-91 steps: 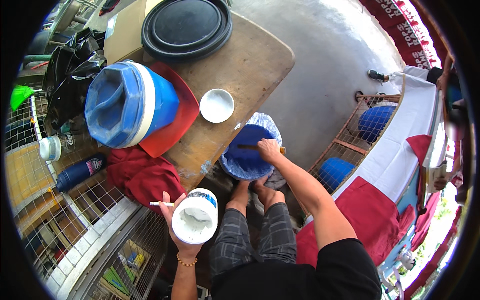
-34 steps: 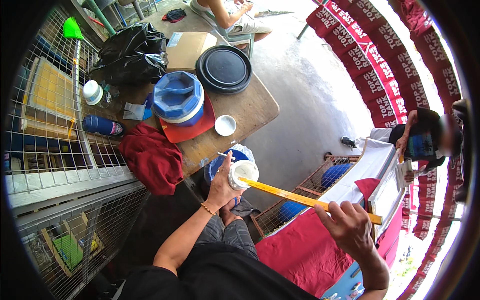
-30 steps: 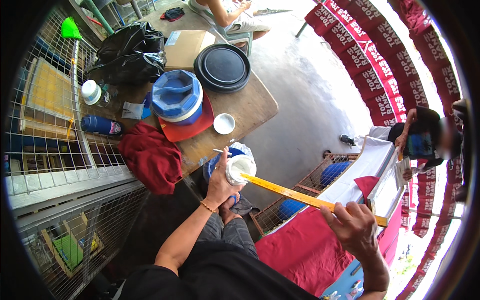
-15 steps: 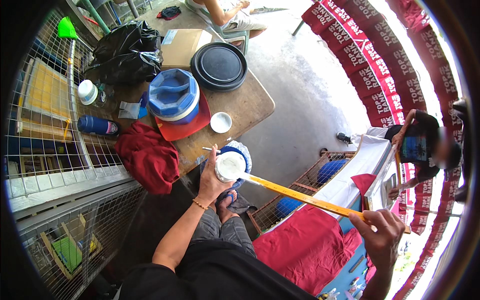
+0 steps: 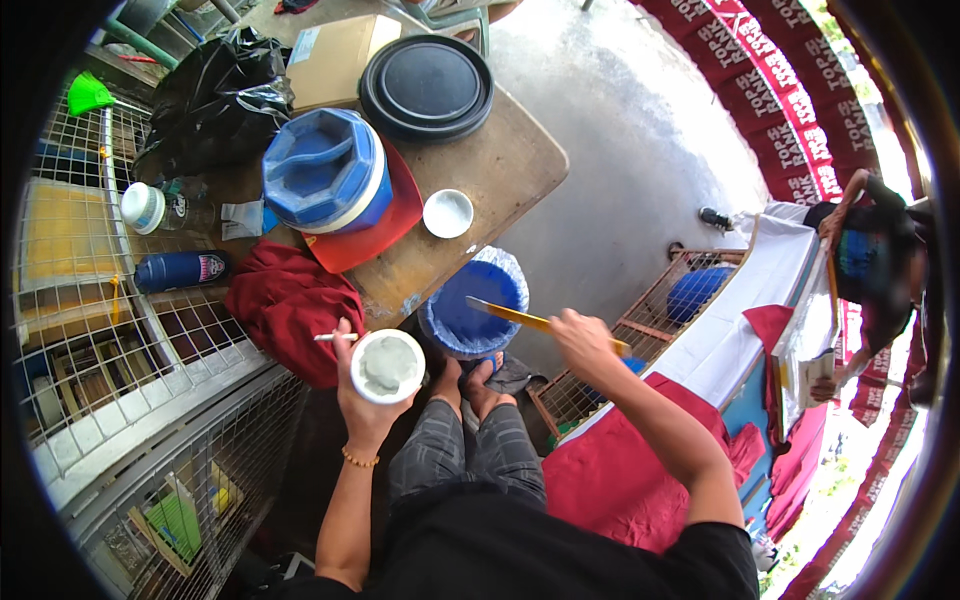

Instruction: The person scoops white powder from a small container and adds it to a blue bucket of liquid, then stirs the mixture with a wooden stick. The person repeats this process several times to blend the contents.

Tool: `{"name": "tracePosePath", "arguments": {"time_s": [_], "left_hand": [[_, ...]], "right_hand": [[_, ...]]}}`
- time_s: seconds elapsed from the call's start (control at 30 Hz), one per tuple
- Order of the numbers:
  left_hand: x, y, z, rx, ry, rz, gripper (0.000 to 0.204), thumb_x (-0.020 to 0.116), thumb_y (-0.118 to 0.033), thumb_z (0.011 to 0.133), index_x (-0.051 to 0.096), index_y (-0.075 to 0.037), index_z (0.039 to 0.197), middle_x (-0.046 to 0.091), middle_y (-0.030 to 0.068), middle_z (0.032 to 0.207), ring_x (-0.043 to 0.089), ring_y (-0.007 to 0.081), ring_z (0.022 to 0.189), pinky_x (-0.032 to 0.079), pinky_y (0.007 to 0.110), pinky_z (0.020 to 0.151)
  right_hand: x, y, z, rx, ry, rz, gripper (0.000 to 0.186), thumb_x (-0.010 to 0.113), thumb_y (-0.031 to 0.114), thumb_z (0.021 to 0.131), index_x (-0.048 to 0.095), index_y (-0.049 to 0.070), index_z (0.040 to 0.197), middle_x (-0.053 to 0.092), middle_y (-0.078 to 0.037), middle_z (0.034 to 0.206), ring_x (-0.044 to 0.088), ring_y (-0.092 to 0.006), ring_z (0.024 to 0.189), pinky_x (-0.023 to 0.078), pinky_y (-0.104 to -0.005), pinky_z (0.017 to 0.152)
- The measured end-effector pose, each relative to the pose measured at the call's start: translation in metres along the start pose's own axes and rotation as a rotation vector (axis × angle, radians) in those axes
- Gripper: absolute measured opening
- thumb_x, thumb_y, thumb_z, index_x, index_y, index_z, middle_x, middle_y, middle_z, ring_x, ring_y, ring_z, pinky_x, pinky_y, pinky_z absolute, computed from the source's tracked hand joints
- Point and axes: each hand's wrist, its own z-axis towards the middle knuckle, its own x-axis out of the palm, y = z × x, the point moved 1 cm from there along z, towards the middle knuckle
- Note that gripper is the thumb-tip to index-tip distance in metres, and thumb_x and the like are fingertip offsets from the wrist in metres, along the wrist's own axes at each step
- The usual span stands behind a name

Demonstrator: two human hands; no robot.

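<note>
My left hand (image 5: 360,410) grips a white round tub (image 5: 387,365) of pale grey-white paste, with a thin white cigarette (image 5: 334,336) between its fingers. My right hand (image 5: 585,340) is closed on a flat yellow stick (image 5: 530,320), whose whitened tip is over a blue bucket (image 5: 455,325) lined with clear plastic, standing by my feet. A small white bowl (image 5: 448,213) rests on the wooden table (image 5: 520,175) near its edge. Left of my left hand lies a crumpled maroon cloth (image 5: 285,300).
Table holds a blue cooler (image 5: 310,170) on a red board, black lids (image 5: 425,90), a box (image 5: 335,55) and black bags (image 5: 205,110). Wire cages (image 5: 75,300) stand left. At right are a white-and-maroon draped bench (image 5: 710,330) and another person (image 5: 865,260) leaning over it.
My right hand has moved left and up, taking the stick out of the tub to over the bucket. My left hand has shifted left and down with the tub.
</note>
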Motion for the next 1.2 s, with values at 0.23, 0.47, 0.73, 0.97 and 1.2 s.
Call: {"name": "tracePosePath", "arguments": {"time_s": [0.23,0.47,0.73,0.97,1.2], "left_hand": [[-0.041,0.012,-0.035,-0.106,-0.028,-0.043,0.155,0.106,-0.042,0.08,-0.003,0.001,0.182,0.024,0.0299,0.185,0.052,0.037,0.157,0.046,0.05,0.129],[-0.06,0.035,-0.059,-0.453,-0.032,0.098,0.163,0.1,-0.066,0.077,-0.007,-0.002,0.183,0.034,0.0311,0.178,0.051,0.0373,0.156,0.035,0.053,0.131],[-0.059,0.038,-0.057,-0.461,-0.107,0.062,0.163,0.099,-0.069,0.077,-0.006,-0.004,0.184,0.026,0.0311,0.181,0.051,0.0365,0.155,0.047,0.051,0.124],[-0.05,0.038,-0.041,-0.421,-0.086,0.054,0.16,0.098,-0.07,0.078,-0.004,-0.003,0.183,0.036,0.0294,0.176,0.043,0.0411,0.161,0.043,0.055,0.127],[-0.051,0.032,-0.032,-0.188,0.118,0.261,0.156,0.099,-0.06,0.081,-0.003,0.0,0.183,0.055,0.0256,0.164,0.027,0.044,0.17,0.027,0.06,0.136]], "right_hand": [[0.262,0.057,0.26,0.017,0.207,-0.06,0.014,0.08,0.02,0.096,0.092,0.013,0.098,0.088,-0.01,0.103,0.087,-0.031,0.089,0.069,-0.0536,0.063],[0.366,0.073,0.305,0.003,0.257,-0.04,0.012,0.079,0.016,0.094,0.091,0.016,0.093,0.089,-0.01,0.1,0.087,-0.0304,0.088,0.067,-0.0512,0.064],[0.358,0.085,0.289,0.157,0.112,0.213,0.019,0.07,0.015,0.097,0.087,0.014,0.091,0.086,-0.016,0.098,0.086,-0.0322,0.097,0.067,-0.0458,0.079],[0.339,0.075,0.273,0.25,0.137,0.368,0.017,0.069,0.011,0.096,0.086,0.009,0.1,0.086,-0.02,0.103,0.085,-0.038,0.1,0.068,-0.0509,0.085],[0.316,0.064,0.239,0.373,0.121,0.465,0.016,0.07,0.01,0.096,0.085,0.004,0.098,0.085,-0.023,0.102,0.085,-0.0414,0.097,0.068,-0.053,0.084]]}}
